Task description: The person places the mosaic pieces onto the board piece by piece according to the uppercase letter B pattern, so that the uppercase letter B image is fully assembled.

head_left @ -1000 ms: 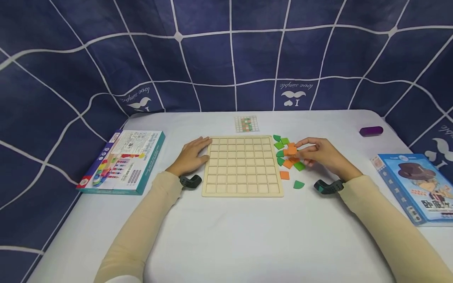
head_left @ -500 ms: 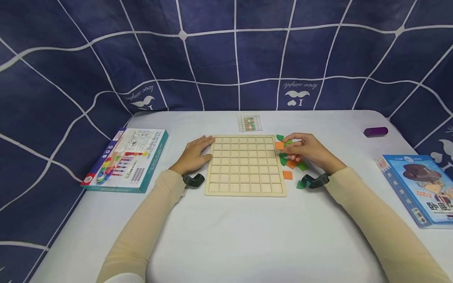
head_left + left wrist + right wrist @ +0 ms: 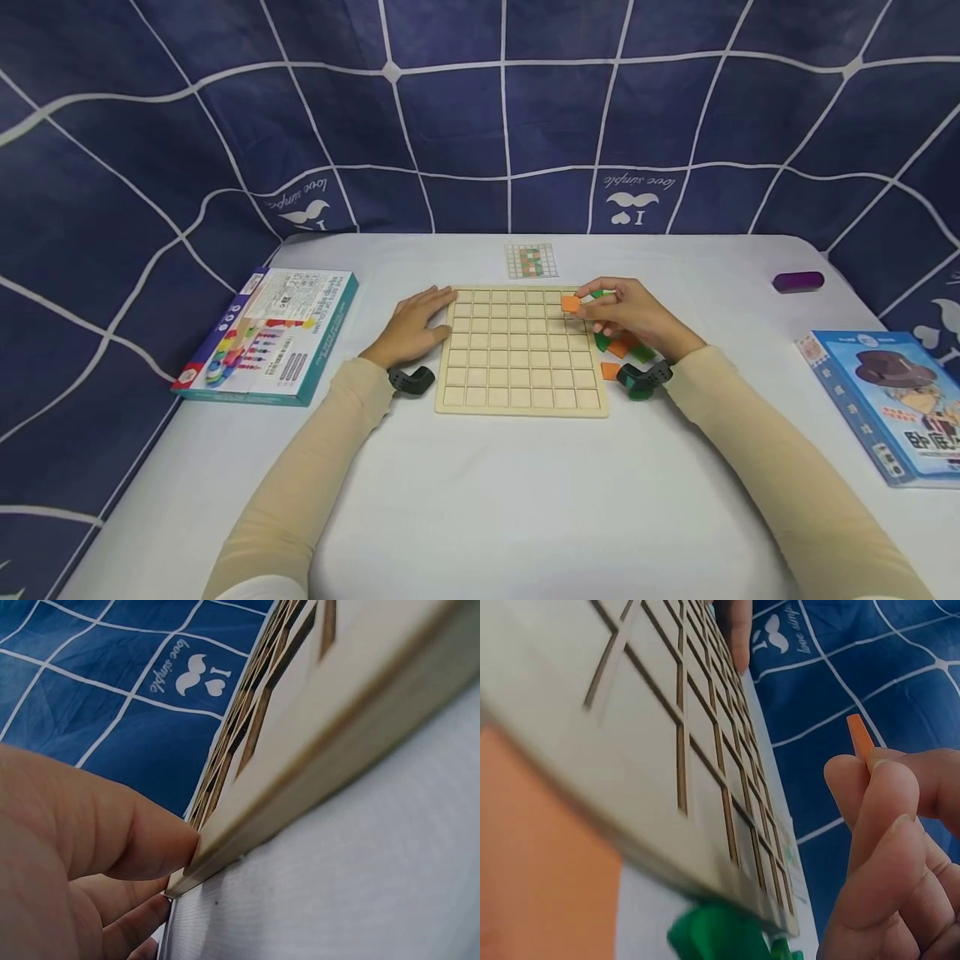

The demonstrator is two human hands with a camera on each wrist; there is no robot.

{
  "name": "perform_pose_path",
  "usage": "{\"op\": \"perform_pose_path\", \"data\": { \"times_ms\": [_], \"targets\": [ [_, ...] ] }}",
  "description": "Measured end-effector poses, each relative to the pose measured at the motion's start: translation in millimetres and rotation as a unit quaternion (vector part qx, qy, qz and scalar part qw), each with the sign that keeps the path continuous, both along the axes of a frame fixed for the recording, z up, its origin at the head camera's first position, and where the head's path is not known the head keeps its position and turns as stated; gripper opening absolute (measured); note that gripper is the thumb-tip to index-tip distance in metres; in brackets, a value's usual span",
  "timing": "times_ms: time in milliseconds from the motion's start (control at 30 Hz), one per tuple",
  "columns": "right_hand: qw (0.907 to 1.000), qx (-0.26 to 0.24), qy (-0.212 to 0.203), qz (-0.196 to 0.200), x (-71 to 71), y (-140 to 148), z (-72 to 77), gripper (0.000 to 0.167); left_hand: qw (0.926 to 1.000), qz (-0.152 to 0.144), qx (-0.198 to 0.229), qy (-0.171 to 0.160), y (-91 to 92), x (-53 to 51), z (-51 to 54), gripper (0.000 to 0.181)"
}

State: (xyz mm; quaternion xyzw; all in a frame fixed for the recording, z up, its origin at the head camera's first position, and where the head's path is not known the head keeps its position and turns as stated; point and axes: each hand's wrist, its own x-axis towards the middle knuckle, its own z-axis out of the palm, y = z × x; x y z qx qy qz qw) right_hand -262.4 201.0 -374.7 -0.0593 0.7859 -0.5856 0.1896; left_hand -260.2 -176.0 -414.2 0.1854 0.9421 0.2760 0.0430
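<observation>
right hand [image 3: 630, 313] pinches orange tile [image 3: 570, 304] — left hand [image 3: 409, 329] touches board [image 3: 518, 357]

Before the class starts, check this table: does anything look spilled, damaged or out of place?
Nothing looks spilled or damaged. Only the loose orange and green pieces look untidy, lying at mixed angles beside the right edge of the grid board, partly hidden by the right hand.

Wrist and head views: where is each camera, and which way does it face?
Head: on the head, facing forward-down at the board; both sleeves, left hand, right hand.
Left wrist: on that wrist, facing along the board; left hand's thumb and fingers.
Right wrist: on that wrist, facing across the board; right hand, part of left.
Both wrist views share board and blue cloth.
</observation>
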Motion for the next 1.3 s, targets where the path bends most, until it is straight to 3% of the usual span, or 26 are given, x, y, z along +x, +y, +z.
{"op": "perform_pose_path", "data": {
  "times_ms": [600,833,1300],
  "targets": [
    [0.9979,-0.060,0.007,0.024,-12.6,-39.6,-9.1,0.038,1.0000,-0.002,0.000,0.003,0.0,0.6,-0.2,0.072],
    [0.9959,-0.089,-0.007,0.016,-17.7,-57.0,-7.3,0.032,1.0000,-0.001,-0.004,0.003,0.4,0.5,0.4,0.072],
    [0.9952,-0.098,0.002,0.008,-29.5,-87.8,-13.2,0.032,1.0000,-0.005,-0.005,0.002,0.3,1.1,1.4,0.071]
  ]
}}
